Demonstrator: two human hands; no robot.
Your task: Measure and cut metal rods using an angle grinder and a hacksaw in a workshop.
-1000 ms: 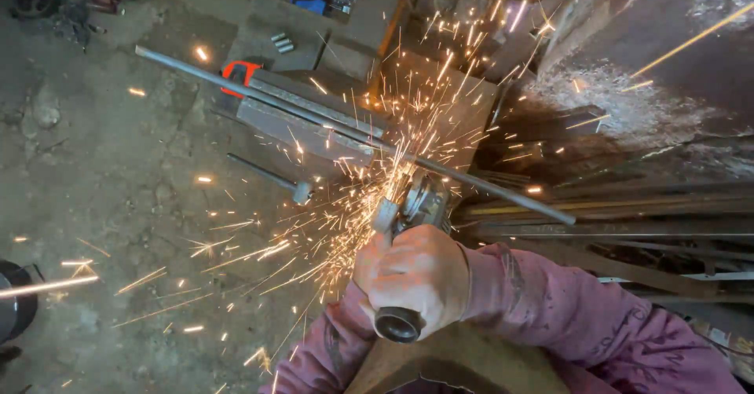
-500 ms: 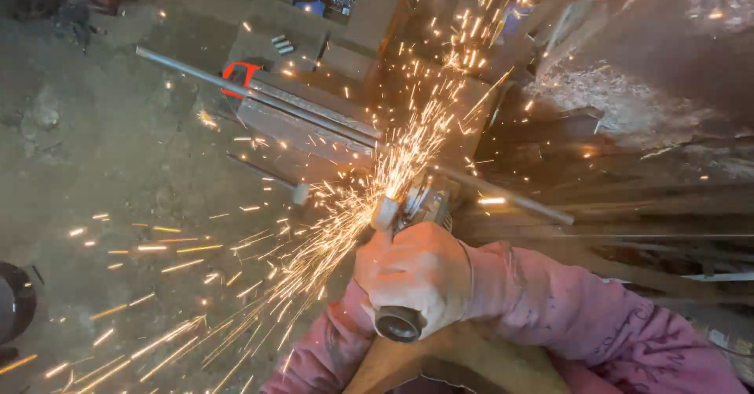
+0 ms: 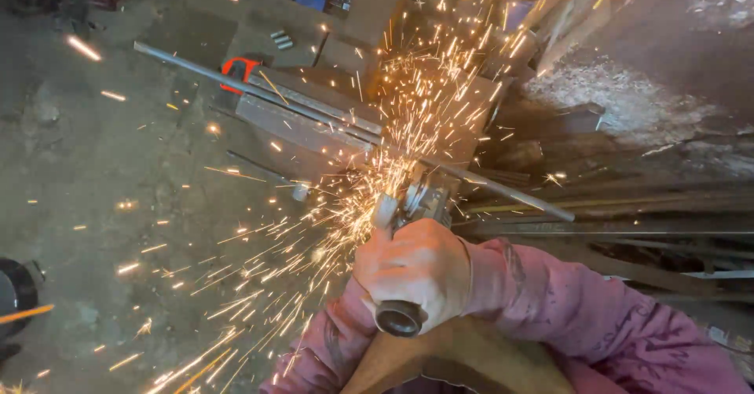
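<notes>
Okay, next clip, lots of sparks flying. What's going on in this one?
A person in pink sleeves is running an angle grinder against a long metal rod that lies across a metal block on the workshop floor. One hand is wrapped around the grinder's body; which hand it is, and where the other is, cannot be told. Sparks spray from the contact point, up and down to the left. A red clamp sits beside the rod's far end.

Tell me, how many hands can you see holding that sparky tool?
1. One hand wraps the grinder near the picture's middle, with a pink sleeve behind it. The other hand may be hidden below it; only its sleeve shows.
</notes>
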